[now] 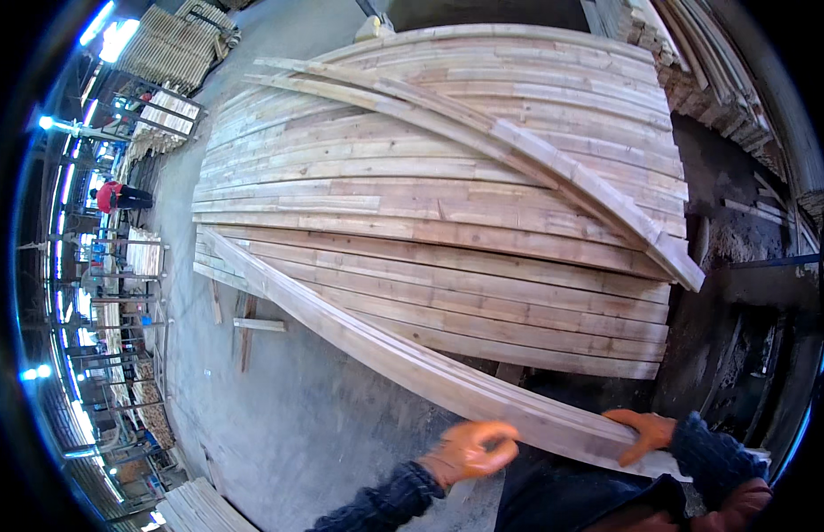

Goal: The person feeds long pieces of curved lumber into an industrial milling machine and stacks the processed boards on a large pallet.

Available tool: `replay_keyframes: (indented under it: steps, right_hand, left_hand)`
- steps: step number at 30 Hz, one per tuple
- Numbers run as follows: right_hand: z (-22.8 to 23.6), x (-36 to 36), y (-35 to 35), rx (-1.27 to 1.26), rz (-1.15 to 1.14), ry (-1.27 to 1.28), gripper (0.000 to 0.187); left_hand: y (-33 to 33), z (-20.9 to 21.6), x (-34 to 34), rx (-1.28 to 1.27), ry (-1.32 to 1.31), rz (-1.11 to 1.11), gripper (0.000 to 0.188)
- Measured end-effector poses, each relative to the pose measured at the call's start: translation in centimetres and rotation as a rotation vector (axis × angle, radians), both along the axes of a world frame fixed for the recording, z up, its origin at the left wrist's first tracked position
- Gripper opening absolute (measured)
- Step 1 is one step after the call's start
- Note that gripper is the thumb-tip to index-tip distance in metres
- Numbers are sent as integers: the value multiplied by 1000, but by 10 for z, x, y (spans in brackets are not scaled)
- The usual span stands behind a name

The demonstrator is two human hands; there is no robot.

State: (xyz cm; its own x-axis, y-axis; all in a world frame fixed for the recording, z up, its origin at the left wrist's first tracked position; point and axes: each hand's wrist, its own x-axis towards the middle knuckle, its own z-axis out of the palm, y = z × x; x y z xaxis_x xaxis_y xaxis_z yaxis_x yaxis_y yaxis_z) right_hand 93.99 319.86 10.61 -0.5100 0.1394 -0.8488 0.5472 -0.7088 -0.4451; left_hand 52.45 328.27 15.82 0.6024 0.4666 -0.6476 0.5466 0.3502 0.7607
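A bundle of long pale wooden boards (368,341) runs slantwise from the far left toward my right side. My right hand (647,434), in an orange glove, is closed over the near end of these boards, fingers spread across the upper edges and thumb against the near face. Just in front of the boards is my left hand (470,450), also gloved in orange. Its fingers are curled, with a gap between thumb and forefinger and nothing visible in them. Behind the bundle lies a wide layer of boards (518,213), its rows side by side.
Across the wide layer lie loose slanting boards (572,173). More timber is stacked at the upper right (696,80) and upper left (168,49). Offcuts (259,324) lie on the grey floor (279,408). A person in red (115,197) is far off at left.
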Motion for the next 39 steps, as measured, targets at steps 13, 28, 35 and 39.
replay_keyframes:
  steps: [13, 28, 35, 39]
  right_hand:
    - [102, 122, -132, 589, 453, -648, 111]
    - [95, 240, -301, 1422, 104, -807, 107]
    - [111, 287, -351, 1368, -38, -1378, 120]
    - [98, 268, -346, 1681, -249, -1239, 110]
  left_hand:
    - [96, -104, -90, 949, 427, -905, 98]
    - [-28, -21, 25, 1457, 691, -871, 29]
    - [-67, 77, 147, 1754, 133, -682, 15]
    - [-123, 70, 232, 1905, 170, -594, 13]
